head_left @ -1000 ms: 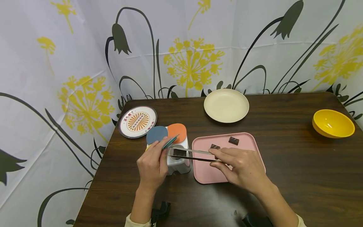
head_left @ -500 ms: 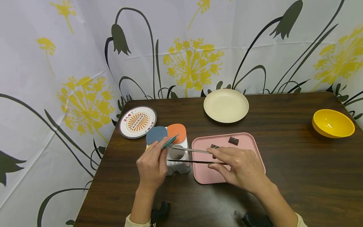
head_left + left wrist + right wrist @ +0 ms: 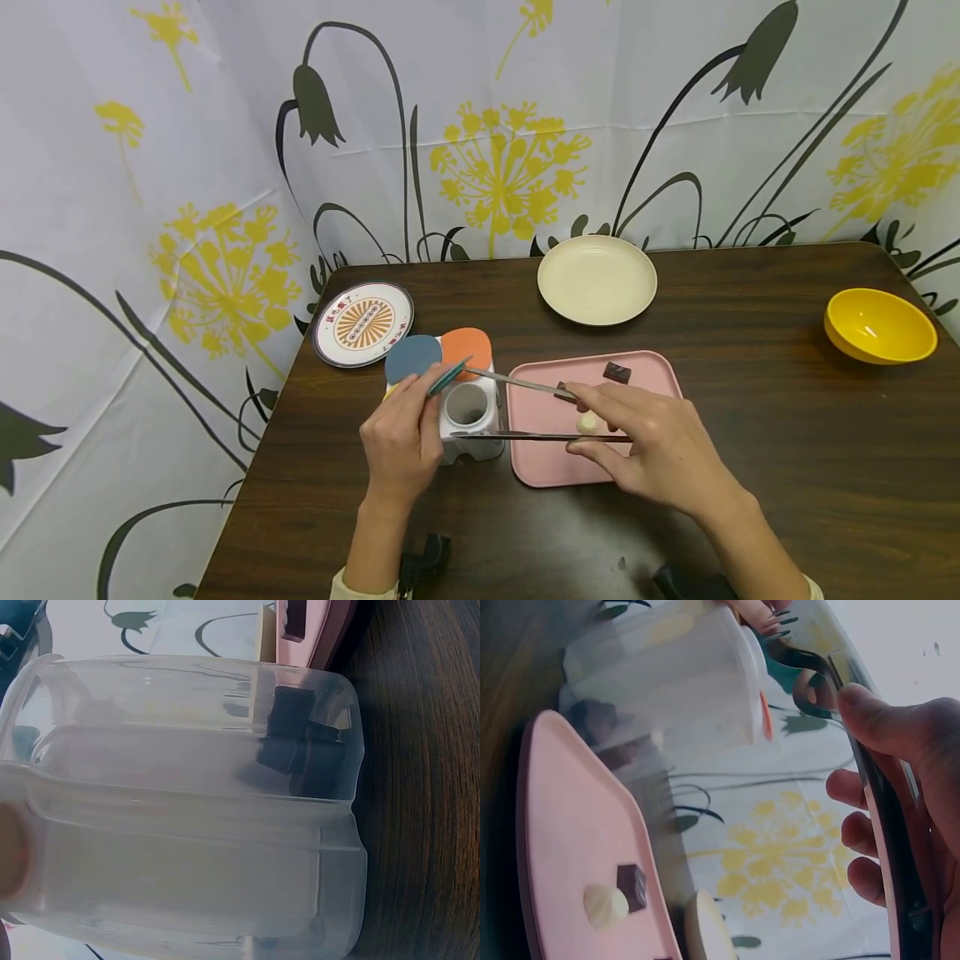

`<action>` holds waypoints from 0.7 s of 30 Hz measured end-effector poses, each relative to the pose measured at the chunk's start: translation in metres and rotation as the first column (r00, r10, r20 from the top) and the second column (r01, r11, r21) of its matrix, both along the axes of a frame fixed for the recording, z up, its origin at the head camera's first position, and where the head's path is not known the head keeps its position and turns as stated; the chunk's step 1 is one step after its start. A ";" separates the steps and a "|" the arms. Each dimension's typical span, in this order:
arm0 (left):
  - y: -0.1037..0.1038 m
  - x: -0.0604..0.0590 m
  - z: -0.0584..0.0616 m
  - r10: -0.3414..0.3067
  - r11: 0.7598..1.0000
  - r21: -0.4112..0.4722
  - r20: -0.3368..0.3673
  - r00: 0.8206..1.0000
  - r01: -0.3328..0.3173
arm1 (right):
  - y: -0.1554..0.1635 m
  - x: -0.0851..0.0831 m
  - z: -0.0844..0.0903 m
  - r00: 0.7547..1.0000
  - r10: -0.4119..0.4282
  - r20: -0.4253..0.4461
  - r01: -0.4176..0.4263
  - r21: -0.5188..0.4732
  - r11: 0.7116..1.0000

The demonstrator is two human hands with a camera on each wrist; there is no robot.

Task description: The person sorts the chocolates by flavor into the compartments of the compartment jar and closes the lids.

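My left hand (image 3: 424, 393) pinches the teal lid flap (image 3: 450, 375) of a white multi-compartment container (image 3: 471, 417) and holds it raised. Blue (image 3: 413, 356) and orange (image 3: 467, 345) lids stand open behind it. Seen through the container's wall (image 3: 187, 825) in the left wrist view, dark chocolate pieces (image 3: 298, 746) lie inside. My right hand (image 3: 594, 410) holds metal tongs (image 3: 525, 435), arms spread and empty, with their tips over the container. On the pink tray (image 3: 637, 379) lie two dark pieces (image 3: 617, 372) and a white piece (image 3: 587, 422).
A cream plate (image 3: 597, 279) sits behind the tray, a patterned saucer (image 3: 364, 322) at the back left, and a yellow bowl (image 3: 881, 325) at the far right. The dark wooden table (image 3: 787, 467) is backed by floral curtains.
A second ago the tongs held a dark piece over the container's opening. Now the tongs are spread and empty, and my right hand has drawn back right, uncovering the white piece.
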State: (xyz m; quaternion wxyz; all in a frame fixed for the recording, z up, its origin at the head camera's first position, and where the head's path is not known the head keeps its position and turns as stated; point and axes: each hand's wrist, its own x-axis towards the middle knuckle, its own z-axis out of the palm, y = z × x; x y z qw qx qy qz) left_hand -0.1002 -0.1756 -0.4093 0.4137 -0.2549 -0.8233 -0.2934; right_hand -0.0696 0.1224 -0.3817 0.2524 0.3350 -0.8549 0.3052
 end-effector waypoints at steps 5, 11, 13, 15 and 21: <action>0.000 0.001 0.000 0.003 1.000 -0.001 0.009 1.000 -0.003 | 0.012 -0.002 -0.001 0.996 -0.078 0.047 0.078 -0.001 0.997; 0.000 0.001 0.000 0.007 1.000 0.005 0.024 1.000 -0.007 | 0.023 -0.007 -0.012 0.963 -0.221 0.152 0.208 0.097 0.973; 0.000 0.001 0.000 0.007 1.000 0.006 0.019 1.000 -0.007 | 0.027 -0.009 -0.017 0.942 -0.268 0.201 0.244 0.137 0.960; 0.000 0.001 0.000 0.008 1.000 0.005 0.017 1.000 -0.008 | 0.030 -0.010 -0.022 0.920 -0.305 0.247 0.268 0.172 0.948; 0.001 0.001 0.000 0.005 1.000 0.001 -0.009 1.000 -0.005 | 0.038 -0.013 -0.040 0.868 -0.367 0.336 0.297 0.243 0.924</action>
